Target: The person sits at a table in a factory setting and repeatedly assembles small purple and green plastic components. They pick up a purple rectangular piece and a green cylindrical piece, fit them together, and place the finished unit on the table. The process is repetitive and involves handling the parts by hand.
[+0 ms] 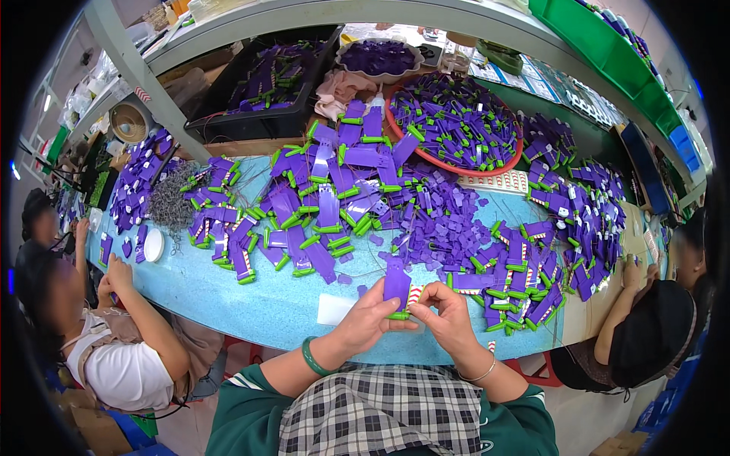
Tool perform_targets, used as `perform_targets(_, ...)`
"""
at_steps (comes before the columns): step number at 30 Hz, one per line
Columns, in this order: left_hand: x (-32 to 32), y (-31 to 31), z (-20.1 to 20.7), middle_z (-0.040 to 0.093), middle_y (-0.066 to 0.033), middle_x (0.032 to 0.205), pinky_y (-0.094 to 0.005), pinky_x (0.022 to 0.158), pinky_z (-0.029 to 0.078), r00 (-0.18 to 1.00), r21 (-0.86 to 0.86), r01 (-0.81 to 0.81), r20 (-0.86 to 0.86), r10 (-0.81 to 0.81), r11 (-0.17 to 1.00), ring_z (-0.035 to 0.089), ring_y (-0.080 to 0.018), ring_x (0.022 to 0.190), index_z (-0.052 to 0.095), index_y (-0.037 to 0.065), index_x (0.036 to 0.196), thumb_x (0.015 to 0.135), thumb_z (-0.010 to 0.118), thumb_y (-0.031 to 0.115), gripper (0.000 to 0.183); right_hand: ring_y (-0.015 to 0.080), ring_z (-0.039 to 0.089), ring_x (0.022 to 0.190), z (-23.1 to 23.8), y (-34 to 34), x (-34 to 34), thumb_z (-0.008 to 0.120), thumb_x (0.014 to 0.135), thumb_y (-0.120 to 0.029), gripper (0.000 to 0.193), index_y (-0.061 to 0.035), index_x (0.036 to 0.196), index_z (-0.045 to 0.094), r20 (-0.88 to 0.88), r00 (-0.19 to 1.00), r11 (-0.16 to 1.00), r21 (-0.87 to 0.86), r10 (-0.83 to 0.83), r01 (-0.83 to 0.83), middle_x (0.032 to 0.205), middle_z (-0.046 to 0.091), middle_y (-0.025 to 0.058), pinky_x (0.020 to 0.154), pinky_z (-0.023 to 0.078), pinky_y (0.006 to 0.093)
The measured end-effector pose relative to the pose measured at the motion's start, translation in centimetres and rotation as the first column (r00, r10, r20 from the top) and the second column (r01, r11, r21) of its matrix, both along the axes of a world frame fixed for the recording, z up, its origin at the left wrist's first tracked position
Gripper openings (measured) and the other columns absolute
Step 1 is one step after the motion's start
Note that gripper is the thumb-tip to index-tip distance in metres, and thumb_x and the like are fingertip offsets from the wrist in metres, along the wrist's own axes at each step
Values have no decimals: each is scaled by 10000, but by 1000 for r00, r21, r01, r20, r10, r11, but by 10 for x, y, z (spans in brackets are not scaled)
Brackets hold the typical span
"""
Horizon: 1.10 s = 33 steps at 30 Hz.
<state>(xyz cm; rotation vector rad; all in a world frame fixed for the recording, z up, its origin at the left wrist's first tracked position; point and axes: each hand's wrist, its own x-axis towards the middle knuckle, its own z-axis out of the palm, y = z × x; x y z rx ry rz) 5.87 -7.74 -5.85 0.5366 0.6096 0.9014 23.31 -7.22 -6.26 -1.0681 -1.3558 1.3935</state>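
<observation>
Just above the table's near edge, my left hand (371, 314) is closed on a flat purple plastic piece (396, 280) with a green end (398, 315). My right hand (443, 311) meets it from the right, thumb and forefinger pinched at a small red-and-white striped sticker (414, 295). That sticker lies against the side of the purple piece; whether it is stuck down I cannot tell. A white paper card (334, 309) rests by my left hand. Close to my right hand is a heap of purple-and-green pieces with striped stickers (517, 266).
Beyond my hands lie a pile of purple-and-green pieces (327, 205) and small purple parts (449, 228). An orange-rimmed basket (520, 144), a black crate (251, 121) and a white bowl (418, 67) stand behind, below a metal shelf (342, 23). Co-workers (129, 357) (654, 327) sit at both sides.
</observation>
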Motion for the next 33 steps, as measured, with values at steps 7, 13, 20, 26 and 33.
perform_targets(7, 0, -2, -1, 492, -92, 1247, -443, 922, 510, 998, -23, 50, 37, -49, 998, 520, -219, 1161, 352, 78, 1331, 955, 426, 81, 383, 74, 547, 746, -3, -1, 1, 676, 798, -1, 97, -15, 826, 584, 40, 999, 1000, -9, 3, -3, 807, 591, 7, 709, 455, 237)
perform_targets(13, 1, -3, -1, 486, -101, 1253, -457, 935, 498, 998, -29, 47, 38, -46, 998, 513, -230, 1172, 351, 73, 1329, 932, 428, 59, 405, 81, 547, 765, -8, -3, 3, 679, 802, 5, 107, -9, 843, 581, 8, 1000, 1000, -17, 14, -14, 821, 587, 16, 712, 455, 235)
perform_targets(20, 4, -4, -1, 500, -95, 1197, -437, 921, 517, 999, 63, 47, -22, -46, 997, 528, -219, 1144, 366, 54, 1296, 901, 444, 12, 405, 83, 542, 765, -9, -5, 2, 679, 804, 7, 105, -1, 831, 578, 52, 999, 1000, 17, 1, -2, 821, 578, 21, 706, 452, 235)
perform_targets(26, 9, -7, -3, 526, -56, 1124, -354, 827, 569, 970, 181, 62, -241, -17, 981, 565, -155, 1034, 443, 43, 1188, 932, 526, 55, 269, 132, 560, 683, -9, -6, 1, 715, 759, -42, 120, -22, 739, 598, 107, 991, 994, 88, -78, 69, 720, 600, 40, 631, 441, 275)
perform_targets(33, 9, -12, -8, 525, -40, 1091, -323, 839, 544, 977, 205, 83, -210, -39, 975, 550, -118, 986, 456, 45, 1172, 949, 527, 99, 240, 200, 530, 636, 5, -5, -2, 719, 710, -11, 159, -36, 703, 562, 283, 905, 736, 675, -316, 46, 646, 565, 69, 590, 406, 293)
